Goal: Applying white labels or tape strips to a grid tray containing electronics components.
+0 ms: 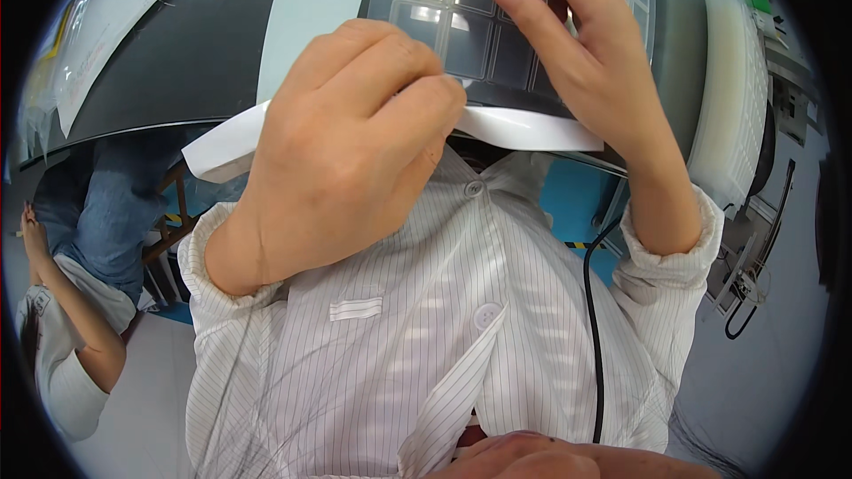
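My left hand [346,142] is closed round a long white strip [532,129], which looks like paper or backing tape. One end of the strip sticks out left of the hand; the other runs right along the table edge, towards my right wrist. Its middle is hidden by the hand. Over a clear plastic tray [466,44] with square compartments, my right hand [590,44] is raised with its fingers curled and thumb and forefinger brought together. Anything in that pinch is too small or hidden to make out.
A pale sheet [306,18] lies on the dark tabletop [213,53], left of the tray. Stacked clear trays [732,98] stand at the right edge. Papers and plastic bags [106,35] are at the far left. Another person [80,302] sits to my left. A black cable [595,337] hangs down my front.
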A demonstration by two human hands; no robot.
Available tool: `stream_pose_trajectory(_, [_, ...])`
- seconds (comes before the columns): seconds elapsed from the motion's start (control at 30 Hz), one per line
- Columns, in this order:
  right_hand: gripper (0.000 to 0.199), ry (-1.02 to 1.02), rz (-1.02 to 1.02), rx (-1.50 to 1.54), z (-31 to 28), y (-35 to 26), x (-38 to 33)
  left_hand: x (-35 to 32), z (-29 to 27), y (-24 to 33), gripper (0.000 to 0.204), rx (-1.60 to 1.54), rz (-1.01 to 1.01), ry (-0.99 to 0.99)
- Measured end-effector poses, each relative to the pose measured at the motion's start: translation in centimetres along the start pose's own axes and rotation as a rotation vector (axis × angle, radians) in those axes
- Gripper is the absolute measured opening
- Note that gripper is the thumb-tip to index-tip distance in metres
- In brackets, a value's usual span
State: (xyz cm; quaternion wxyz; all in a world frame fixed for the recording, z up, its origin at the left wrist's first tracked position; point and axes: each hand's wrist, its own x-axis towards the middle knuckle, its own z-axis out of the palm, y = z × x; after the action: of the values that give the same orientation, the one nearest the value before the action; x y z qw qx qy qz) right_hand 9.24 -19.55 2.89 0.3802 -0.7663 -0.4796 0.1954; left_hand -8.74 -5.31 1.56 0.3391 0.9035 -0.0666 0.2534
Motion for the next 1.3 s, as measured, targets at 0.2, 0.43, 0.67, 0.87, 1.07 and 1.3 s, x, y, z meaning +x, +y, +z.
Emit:
stream_pose_trajectory(0.2, [0.011,-0.184,-0.228,0.108,0.5,-3.3,-2.1,-0.7,-1.1,0.0,0.01,-0.011,-0.105,-0.047])
stream_pose_trajectory(0.43, [0.02,0.013,-0.528,-0.233,1.9,-3.8,-2.6,-0.8,-1.0,0.3,0.006,-0.086,-0.111,-0.021])
stream_pose_trajectory(0.67, [0.012,-0.131,-0.31,0.064,-0.7,-3.6,-0.8,-1.1,-1.6,0.4,0.01,0.02,-0.103,-0.039])
stream_pose_trajectory(0.87, [0.013,-0.022,0.049,0.057,1.1,-1.5,1.3,-1.4,-0.6,-0.1,0.008,0.06,-0.05,0.037])
stream_pose_trajectory(1.07, [0.016,-0.036,0.094,0.07,1.9,-1.5,1.7,-1.8,-0.6,-0.9,0.006,0.027,-0.068,0.027])
stream_pose_trajectory(1.3, [0.013,-0.05,0.09,0.132,2.3,-1.2,1.8,-1.7,-0.8,-1.3,0.006,0.008,-0.07,0.026])
